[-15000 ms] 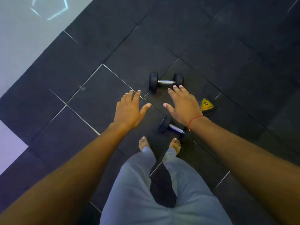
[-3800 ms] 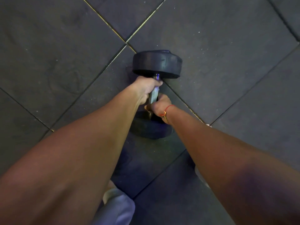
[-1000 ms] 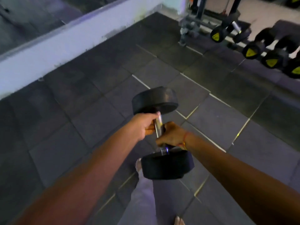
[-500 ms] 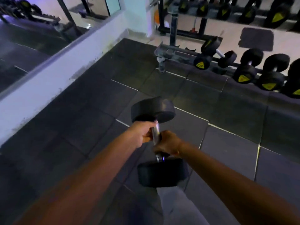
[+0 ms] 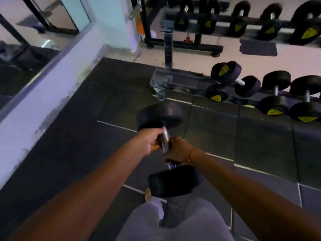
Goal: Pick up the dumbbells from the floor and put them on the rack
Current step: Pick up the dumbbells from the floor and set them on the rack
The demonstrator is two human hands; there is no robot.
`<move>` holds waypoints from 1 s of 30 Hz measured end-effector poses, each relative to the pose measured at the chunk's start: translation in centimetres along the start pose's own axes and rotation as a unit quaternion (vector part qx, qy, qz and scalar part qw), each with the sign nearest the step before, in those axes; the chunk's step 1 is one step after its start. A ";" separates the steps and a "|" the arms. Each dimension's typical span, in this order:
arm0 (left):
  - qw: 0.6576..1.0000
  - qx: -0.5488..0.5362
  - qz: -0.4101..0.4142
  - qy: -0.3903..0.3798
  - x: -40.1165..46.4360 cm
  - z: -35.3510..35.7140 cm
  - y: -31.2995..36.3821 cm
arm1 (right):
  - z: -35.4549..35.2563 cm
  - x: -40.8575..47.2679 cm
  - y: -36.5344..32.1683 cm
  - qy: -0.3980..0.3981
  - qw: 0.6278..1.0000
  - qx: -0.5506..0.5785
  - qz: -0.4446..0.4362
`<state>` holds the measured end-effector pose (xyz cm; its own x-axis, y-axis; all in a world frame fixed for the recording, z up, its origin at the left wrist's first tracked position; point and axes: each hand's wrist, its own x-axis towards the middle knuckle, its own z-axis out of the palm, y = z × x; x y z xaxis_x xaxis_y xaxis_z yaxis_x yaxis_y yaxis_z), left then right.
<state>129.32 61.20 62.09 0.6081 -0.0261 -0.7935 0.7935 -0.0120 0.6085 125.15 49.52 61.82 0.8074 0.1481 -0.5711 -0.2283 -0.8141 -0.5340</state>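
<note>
Floor [image 5: 217, 129]: one, dark rubber tiles with pale seams, running ahead to the rack. Mirror wall [image 5: 43, 101]: one, on my left, white ledge below the glass. Rack [image 5: 175, 80]: one, low grey rail ahead, left end bare, its right part loaded. Racked dumbbells [image 5: 276, 94]: four counted on the lower rail, black with yellow end marks; five more on an upper rail [image 5: 238, 23] behind, blurred. Dumbbell [image 5: 159, 117] in transit: one, black, held off the floor in front of me, well short of the rack, handle near upright, one head above my hands, the other below. My left hand [image 5: 151, 141]: closed round the upper handle. My right hand [image 5: 178, 150]: closed round the lower handle, thin bracelet at the wrist. Nothing stands between dumbbell and rack. Grey trouser legs [image 5: 173, 221]: two, at bottom.
</note>
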 end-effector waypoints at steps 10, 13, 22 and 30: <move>0.999 0.049 -0.020 -0.005 19.2 1.4 22.0 | -14.0 23.3 -4.5 0.032 0.995 0.082 0.053; 0.998 0.064 -0.021 -0.019 25.2 3.2 27.8 | -18.7 30.2 -4.4 0.027 0.993 0.090 0.069; 0.993 0.078 -0.070 -0.047 42.6 5.5 39.7 | -27.8 47.9 -3.6 0.019 0.979 0.154 0.134; 0.986 0.127 -0.093 -0.056 58.2 9.0 44.9 | -29.5 64.1 1.0 0.034 0.953 0.219 0.207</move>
<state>200.14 50.11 43.37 0.4348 -0.1102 -0.8938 0.8506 -0.2756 0.4478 192.79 41.64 43.10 0.6284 -0.1840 -0.7558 -0.7283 -0.4805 -0.4885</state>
